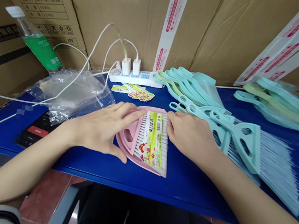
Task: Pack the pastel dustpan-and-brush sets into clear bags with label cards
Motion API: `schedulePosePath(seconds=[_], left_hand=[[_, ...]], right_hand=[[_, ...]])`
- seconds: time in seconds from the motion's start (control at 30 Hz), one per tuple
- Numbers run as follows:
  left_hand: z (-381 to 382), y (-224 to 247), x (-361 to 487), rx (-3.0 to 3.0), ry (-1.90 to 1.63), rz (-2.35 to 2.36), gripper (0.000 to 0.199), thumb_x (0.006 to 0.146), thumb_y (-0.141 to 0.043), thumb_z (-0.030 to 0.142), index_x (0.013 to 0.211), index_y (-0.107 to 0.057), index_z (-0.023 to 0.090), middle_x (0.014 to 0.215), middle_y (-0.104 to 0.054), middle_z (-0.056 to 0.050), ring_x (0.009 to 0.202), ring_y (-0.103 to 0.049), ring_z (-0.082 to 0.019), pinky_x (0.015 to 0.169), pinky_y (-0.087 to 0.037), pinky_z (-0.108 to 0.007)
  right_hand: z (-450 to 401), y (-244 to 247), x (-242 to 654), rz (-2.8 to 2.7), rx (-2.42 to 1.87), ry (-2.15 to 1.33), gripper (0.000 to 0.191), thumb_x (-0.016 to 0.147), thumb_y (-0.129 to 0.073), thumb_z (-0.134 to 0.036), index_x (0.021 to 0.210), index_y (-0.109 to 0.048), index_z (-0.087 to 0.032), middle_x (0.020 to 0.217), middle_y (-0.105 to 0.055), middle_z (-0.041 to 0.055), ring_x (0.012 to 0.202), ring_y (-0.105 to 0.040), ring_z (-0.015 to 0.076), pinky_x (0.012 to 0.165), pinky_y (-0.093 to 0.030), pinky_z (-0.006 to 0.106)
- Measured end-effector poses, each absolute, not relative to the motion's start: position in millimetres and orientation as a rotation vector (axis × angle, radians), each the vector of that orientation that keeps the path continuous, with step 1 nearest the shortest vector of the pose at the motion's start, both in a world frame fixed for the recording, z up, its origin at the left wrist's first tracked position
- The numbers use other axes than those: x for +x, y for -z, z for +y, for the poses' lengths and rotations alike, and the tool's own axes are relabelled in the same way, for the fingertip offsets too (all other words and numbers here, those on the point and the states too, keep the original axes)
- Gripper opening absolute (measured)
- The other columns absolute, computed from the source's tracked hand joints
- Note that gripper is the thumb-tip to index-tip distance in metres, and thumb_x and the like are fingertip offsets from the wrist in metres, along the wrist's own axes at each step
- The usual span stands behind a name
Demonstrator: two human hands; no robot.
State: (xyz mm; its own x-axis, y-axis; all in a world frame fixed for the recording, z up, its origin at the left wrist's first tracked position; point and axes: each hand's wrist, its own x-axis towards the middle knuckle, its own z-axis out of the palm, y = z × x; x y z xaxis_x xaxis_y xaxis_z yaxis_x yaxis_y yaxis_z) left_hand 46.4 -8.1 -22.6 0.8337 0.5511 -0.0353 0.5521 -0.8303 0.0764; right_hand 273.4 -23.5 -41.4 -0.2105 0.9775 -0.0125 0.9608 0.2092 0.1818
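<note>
A pink dustpan [121, 146] lies on the blue table in front of me, with a pink hand brush [134, 129] nested in it. Across the white bristles is a printed label card [152, 141] in yellow-green and white. My left hand [103, 127] rests over the dustpan's left side, fingers stretched towards the far edge and thumb spread apart near the rim. At the far right corner, my right hand [187, 134] has its fingers curled against the dustpan's edge; the fingertips are partly hidden.
Several loose label cards [141, 93] lie before a white power strip [136, 80] with cables. Turquoise dustpans [197, 85] and brushes [248, 145] are at right, beside bagged sets [292, 106]. Clear plastic bags [69, 90] and a bottle [41, 46] stand left; cardboard boxes [128, 4] line the back.
</note>
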Motion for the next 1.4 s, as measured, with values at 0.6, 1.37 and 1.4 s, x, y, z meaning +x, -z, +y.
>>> schedulePosePath(seconds=[0.6,1.37,1.4], left_hand=[[-0.5,19.9,43.4,2.881,0.302,1.156,0.118,0.075,-0.068,0.069,0.157,0.0,0.02,0.145,-0.051,-0.02,0.127,-0.056,-0.034,0.099,-0.043,-0.038],[-2.4,17.3,42.4,2.919,0.268,1.157,0.116,0.08,-0.069,0.06,0.157,0.007,0.019,0.144,-0.052,-0.02,0.12,-0.062,-0.031,0.087,-0.048,-0.032],[-2.3,17.4,42.4,2.918,0.273,1.161,0.116,0.08,-0.069,0.06,0.157,0.007,0.019,0.145,-0.052,-0.02,0.12,-0.062,-0.031,0.087,-0.048,-0.032]], right_hand=[[-21.5,38.8,274.1,2.334,1.923,-0.151,0.029,0.092,-0.041,-0.01,0.103,-0.068,-0.013,0.092,-0.074,0.0138,0.079,-0.069,0.0235,0.051,-0.031,0.029],[-22.2,39.7,275.7,2.341,1.965,-0.104,0.03,0.092,-0.036,-0.008,0.105,-0.063,-0.013,0.092,-0.073,0.0161,0.078,-0.069,0.0265,0.051,-0.03,0.03],[-22.1,39.4,275.7,2.338,1.967,-0.108,0.03,0.092,-0.035,-0.008,0.105,-0.062,-0.013,0.091,-0.072,0.0159,0.077,-0.068,0.0263,0.051,-0.03,0.03]])
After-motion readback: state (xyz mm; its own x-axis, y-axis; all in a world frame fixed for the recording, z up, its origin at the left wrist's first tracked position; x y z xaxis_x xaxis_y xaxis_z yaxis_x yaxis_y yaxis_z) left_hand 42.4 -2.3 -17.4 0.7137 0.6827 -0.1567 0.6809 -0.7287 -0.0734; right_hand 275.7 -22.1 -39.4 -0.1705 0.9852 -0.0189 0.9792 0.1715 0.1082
